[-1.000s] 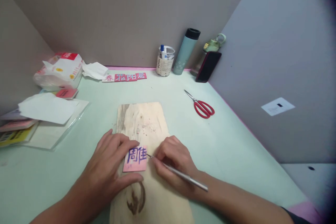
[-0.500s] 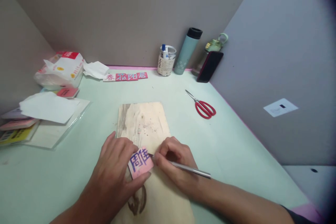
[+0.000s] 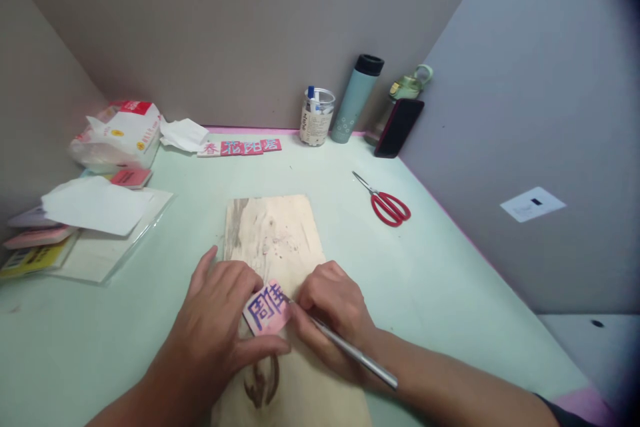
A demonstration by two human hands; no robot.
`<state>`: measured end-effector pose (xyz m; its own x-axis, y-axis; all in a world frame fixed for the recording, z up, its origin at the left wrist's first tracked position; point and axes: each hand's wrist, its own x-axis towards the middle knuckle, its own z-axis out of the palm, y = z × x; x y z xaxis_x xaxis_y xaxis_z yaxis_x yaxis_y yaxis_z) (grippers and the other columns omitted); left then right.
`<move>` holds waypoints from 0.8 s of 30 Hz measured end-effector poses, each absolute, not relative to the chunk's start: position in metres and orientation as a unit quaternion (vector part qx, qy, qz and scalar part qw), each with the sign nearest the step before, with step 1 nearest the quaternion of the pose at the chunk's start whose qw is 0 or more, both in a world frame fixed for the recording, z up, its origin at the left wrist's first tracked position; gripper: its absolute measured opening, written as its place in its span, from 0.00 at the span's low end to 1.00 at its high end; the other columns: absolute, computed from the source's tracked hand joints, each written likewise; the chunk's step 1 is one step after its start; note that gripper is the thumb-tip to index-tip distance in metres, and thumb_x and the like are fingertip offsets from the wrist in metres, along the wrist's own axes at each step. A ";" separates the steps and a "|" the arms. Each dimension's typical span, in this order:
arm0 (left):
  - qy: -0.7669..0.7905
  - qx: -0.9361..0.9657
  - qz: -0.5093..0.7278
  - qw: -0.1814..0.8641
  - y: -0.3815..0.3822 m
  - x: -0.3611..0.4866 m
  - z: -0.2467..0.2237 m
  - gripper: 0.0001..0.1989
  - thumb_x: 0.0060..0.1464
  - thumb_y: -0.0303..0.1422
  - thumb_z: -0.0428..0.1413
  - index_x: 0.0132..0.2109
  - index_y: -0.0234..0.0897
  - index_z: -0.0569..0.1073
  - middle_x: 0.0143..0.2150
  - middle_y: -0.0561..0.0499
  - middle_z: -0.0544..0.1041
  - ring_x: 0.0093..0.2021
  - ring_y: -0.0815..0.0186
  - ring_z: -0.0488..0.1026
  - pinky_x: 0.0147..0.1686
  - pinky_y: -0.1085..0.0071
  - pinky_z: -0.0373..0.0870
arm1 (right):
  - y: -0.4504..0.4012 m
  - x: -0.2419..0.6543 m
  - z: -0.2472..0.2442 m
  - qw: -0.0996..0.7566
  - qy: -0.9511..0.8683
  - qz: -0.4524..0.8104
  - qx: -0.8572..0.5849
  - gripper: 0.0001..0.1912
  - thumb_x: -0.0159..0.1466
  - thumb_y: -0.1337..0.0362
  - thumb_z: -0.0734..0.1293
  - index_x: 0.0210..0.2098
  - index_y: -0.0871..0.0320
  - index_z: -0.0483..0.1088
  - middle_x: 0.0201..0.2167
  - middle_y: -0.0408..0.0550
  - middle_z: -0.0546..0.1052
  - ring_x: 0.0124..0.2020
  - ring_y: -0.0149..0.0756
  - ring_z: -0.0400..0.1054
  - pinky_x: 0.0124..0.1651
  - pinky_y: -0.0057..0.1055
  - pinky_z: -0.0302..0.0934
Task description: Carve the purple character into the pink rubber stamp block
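A pink square block [image 3: 271,307] with a purple character on its face lies tilted over a wooden board [image 3: 273,227]. My left hand [image 3: 220,313] pinches the block, fingers along its upper left and thumb along its lower edge. In my right hand [image 3: 333,310] is a slim silver carving knife [image 3: 356,355], gripped like a pen. Its tip meets the right side of the block, at the character's strokes; my fingers partly hide the front end. Small crumbs [image 3: 280,247] lie on the board above my hands.
Red-handled scissors [image 3: 390,208] lie at right. Along the back stand a jar of pens [image 3: 317,120], a blue-green flask [image 3: 356,103], a green-lidded bottle [image 3: 406,88] and a phone [image 3: 399,128]. Carved character blocks [image 3: 251,148], a tissue pack [image 3: 125,137] and papers [image 3: 97,207] are to the left.
The block has turned counterclockwise in my left hand, and my left thumb has shifted slightly lower. The knife's rear end has swung down, making its handle steeper.
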<state>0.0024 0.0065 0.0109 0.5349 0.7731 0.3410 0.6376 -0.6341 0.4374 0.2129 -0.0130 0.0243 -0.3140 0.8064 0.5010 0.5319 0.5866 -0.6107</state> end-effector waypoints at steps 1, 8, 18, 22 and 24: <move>0.407 0.867 0.249 0.145 0.008 0.000 0.012 0.21 0.59 0.52 0.59 0.44 0.39 0.68 0.38 0.51 0.72 0.41 0.57 0.71 0.64 0.41 0.46 | -0.013 0.213 0.024 0.403 -0.794 0.167 -0.424 0.12 0.63 0.73 0.64 0.26 0.55 0.58 0.21 0.39 0.69 0.24 0.31 0.59 0.35 0.34 0.53; 0.379 0.874 0.280 0.119 0.011 0.002 0.019 0.10 0.68 0.27 0.50 0.51 0.43 0.72 0.41 0.53 0.76 0.45 0.63 0.74 0.67 0.44 0.42 | -0.012 0.214 0.023 0.395 -0.788 0.176 -0.438 0.12 0.64 0.71 0.64 0.27 0.54 0.58 0.21 0.39 0.68 0.25 0.32 0.59 0.35 0.33 0.55; 0.376 0.875 0.284 0.107 0.014 0.017 0.027 0.10 0.67 0.24 0.49 0.41 0.41 0.73 0.35 0.54 0.75 0.40 0.65 0.73 0.68 0.42 0.42 | -0.011 0.213 0.029 0.388 -0.786 0.179 -0.446 0.12 0.63 0.72 0.63 0.26 0.54 0.58 0.20 0.38 0.66 0.25 0.31 0.58 0.35 0.33 0.55; 0.377 0.877 0.274 0.112 0.014 0.019 0.025 0.10 0.67 0.24 0.48 0.39 0.40 0.71 0.34 0.54 0.74 0.37 0.66 0.71 0.67 0.43 0.43 | -0.011 0.217 0.032 0.399 -0.776 0.205 -0.444 0.12 0.63 0.71 0.63 0.25 0.54 0.58 0.20 0.39 0.67 0.25 0.31 0.59 0.35 0.33 0.56; 0.378 0.877 0.275 0.108 0.013 0.020 0.024 0.11 0.67 0.23 0.47 0.39 0.40 0.71 0.34 0.54 0.73 0.37 0.66 0.71 0.67 0.42 0.43 | -0.011 0.220 0.033 0.419 -0.758 0.218 -0.450 0.12 0.63 0.71 0.63 0.25 0.54 0.58 0.21 0.39 0.68 0.25 0.31 0.60 0.35 0.33 0.56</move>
<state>0.0197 0.0132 0.0237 0.5629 0.7228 0.4009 0.6038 -0.6908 0.3977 0.2196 -0.0113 0.0332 -0.2445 0.8645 0.4392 0.4998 0.5005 -0.7069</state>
